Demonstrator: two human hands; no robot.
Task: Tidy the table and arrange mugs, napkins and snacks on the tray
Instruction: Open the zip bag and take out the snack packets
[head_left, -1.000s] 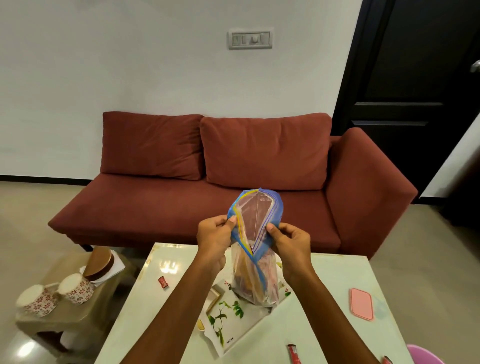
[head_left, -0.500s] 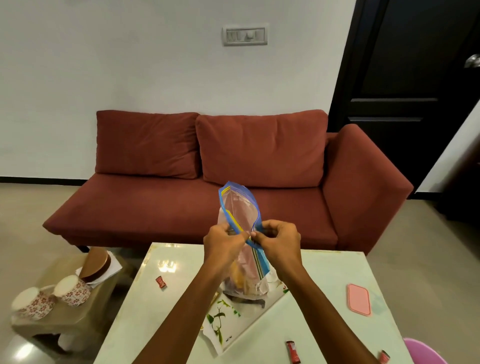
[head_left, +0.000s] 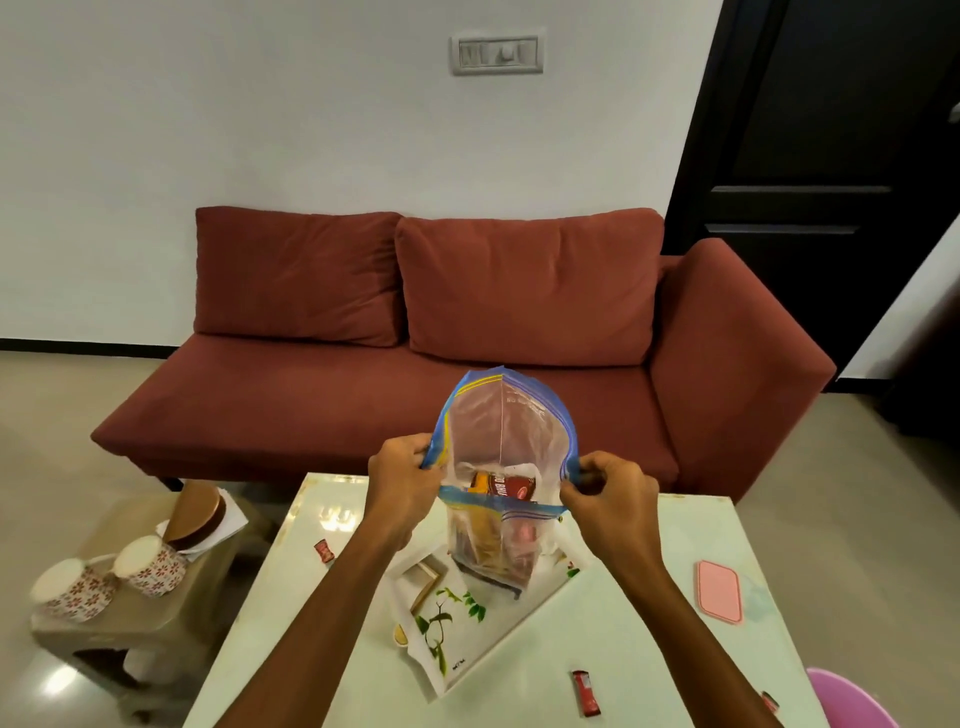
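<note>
A clear zip bag (head_left: 506, 447) with a blue and yellow seal stands on the white leaf-printed tray (head_left: 467, 639), its mouth pulled wide. Snack packets (head_left: 501, 486) show inside it. My left hand (head_left: 402, 486) pinches the left end of the seal and my right hand (head_left: 610, 501) pinches the right end. Two floral mugs (head_left: 111, 574) lie on their sides on a low stool (head_left: 104, 631) at the left. Small red snack sachets lie on the table (head_left: 675, 649): a sachet (head_left: 323, 551) near the left edge, a sachet (head_left: 586, 699) at the front.
A brown-and-white round container (head_left: 195, 514) leans on white napkins on the stool. A pink lid (head_left: 719, 597) lies at the table's right. A pink chair edge (head_left: 852, 699) shows at the bottom right. A red sofa (head_left: 467, 332) stands behind the table.
My hands, close together at the seal half a second ago, have drawn apart, and the bag's mouth now gapes wide with the packets showing.
</note>
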